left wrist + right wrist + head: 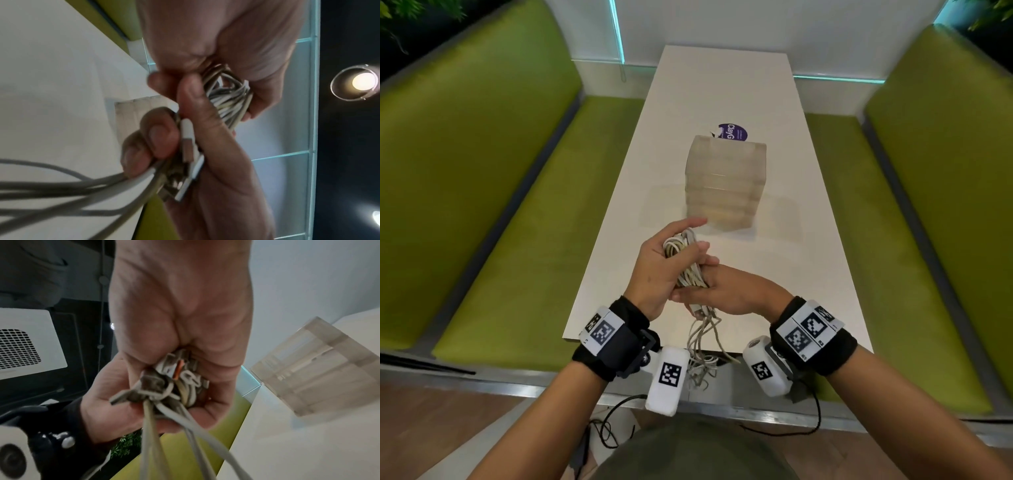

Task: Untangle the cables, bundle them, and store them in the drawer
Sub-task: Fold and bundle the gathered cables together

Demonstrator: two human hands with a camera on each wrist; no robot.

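Both hands share the grip in the head view: the left hand [654,260] wraps the coiled upper part of the white USB cables [683,258], and the right hand [732,291] closes on the lower part, where the plugs gather. Loose tails hang past the near edge of the white worktop [791,240]. The translucent drawer unit [724,181] stands just beyond the hands with every drawer seemingly shut, so one must be opened before storing.

From the left wrist, the right hand's fingers [160,138] curl round the strands, and a white plug [188,136] lies against the thumb. To do this step well, I would keep the coil pinched while winding in the tails, or it will likely spring apart.

From the right wrist, plugs [176,371] crowd at the palm [180,321], one with an orange tongue; keep them aligned. Open worktop lies on either side of the drawer unit [320,369]; green benches flank it.
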